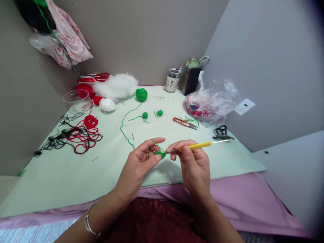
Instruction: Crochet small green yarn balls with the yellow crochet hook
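My left hand pinches a small green crochet piece between thumb and fingers, with green yarn looped over the forefinger and trailing back across the pale green table to a green yarn ball. My right hand grips a yellow-handled crochet hook, its metal tip at the green piece. Both hands hover above the table's near edge.
Orange thread snips lie right of centre, near a plastic bag. Two small green crochet bits, white stuffing, red yarn tangled with black yarn, a clear cup and a jar stand behind.
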A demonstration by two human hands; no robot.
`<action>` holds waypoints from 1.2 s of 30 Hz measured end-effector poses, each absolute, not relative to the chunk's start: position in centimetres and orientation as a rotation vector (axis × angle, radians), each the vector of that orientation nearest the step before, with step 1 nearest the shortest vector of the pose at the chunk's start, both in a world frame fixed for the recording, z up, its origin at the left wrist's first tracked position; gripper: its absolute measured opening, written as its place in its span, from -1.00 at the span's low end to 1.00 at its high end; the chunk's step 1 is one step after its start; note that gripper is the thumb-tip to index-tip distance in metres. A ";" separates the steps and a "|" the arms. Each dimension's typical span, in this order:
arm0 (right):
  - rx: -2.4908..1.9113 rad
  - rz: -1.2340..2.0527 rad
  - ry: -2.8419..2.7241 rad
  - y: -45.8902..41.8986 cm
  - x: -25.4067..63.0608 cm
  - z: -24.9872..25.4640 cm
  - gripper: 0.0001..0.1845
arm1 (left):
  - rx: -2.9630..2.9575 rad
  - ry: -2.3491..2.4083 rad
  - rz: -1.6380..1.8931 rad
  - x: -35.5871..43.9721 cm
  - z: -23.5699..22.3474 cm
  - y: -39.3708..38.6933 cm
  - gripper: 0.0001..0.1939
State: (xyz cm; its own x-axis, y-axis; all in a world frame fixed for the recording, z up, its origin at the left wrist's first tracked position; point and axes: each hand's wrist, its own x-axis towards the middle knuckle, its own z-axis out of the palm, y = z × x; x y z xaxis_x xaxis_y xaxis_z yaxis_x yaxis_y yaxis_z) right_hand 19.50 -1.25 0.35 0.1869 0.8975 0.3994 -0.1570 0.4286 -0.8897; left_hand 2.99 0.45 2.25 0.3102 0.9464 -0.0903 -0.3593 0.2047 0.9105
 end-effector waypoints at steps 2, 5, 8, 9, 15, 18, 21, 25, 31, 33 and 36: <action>-0.875 0.756 -1.232 -1.6 19.5 0.5 -0.76 | 1.002 0.826 1.075 2.9 2.1 0.5 -0.68; -0.914 0.455 -1.474 -2.0 19.3 0.6 -0.77 | 1.148 0.940 1.146 3.1 1.7 0.4 -0.69; -0.895 0.072 -1.702 -2.0 18.9 0.1 -0.75 | 1.165 1.005 1.238 3.5 1.5 0.1 -0.63; -0.911 -0.049 -1.744 -2.0 18.8 -0.2 -0.72 | 1.117 0.982 1.240 3.7 1.5 0.0 -0.58; -0.975 0.059 -1.580 -2.0 18.9 -0.7 -0.72 | 0.624 0.695 0.910 3.2 1.9 0.8 -0.45; -0.883 0.470 -1.290 -1.5 19.1 -0.1 -0.76 | 0.605 0.689 0.962 3.0 2.2 1.2 -0.52; -0.827 0.661 -1.247 -1.0 19.0 0.2 -0.79 | 0.727 0.680 1.005 3.3 2.2 1.1 -0.57; -0.890 0.467 -1.397 -1.4 18.7 0.0 -0.77 | 0.825 0.723 1.099 4.0 2.1 0.7 -0.57; -0.919 0.150 -1.520 -1.9 19.2 -0.1 -0.71 | 0.577 0.659 0.891 3.7 2.4 1.3 -0.59; -0.897 0.376 -1.334 -1.6 19.4 0.0 -0.77 | 0.556 0.658 0.914 3.5 2.5 1.6 -0.64; -0.843 0.646 -1.200 -1.1 19.3 0.2 -0.79 | 0.641 0.690 0.997 3.4 2.4 1.5 -0.63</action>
